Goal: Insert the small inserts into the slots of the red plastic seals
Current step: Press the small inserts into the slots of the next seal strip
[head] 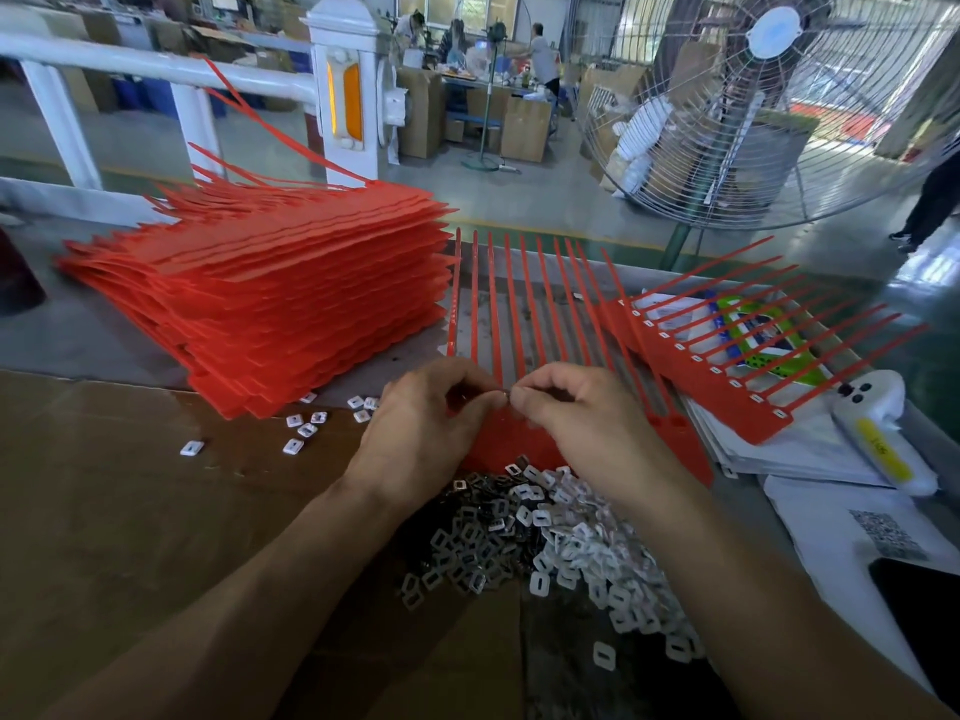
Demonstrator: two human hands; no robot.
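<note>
A small insert (pixel 505 393), a tiny metallic piece barely visible, is pinched between the fingertips of both hands, which meet above the near end of a red plastic seal strip (pixel 511 444) lying flat at the middle of the surface (pixel 104 335). The left hand (pixel 431 423) has its grip curled narrow on the piece; the right hand (pixel 576 413) pinches it from the other side. About eleven thin red tails fan away from this strip toward the far edge; its slots are hidden under the hands. Just nearer lies one loose heap of grey and white rectangular inserts (pixel 550 543), too many to count. About nine stray white inserts (pixel 304 426) lie left of the hands. A tall stack of red seal strips (pixel 280 298) stands at the far left. One finished strip with white inserts fitted (pixel 722 376) lies toward the right edge on printed papers (pixel 779 449).
</note>
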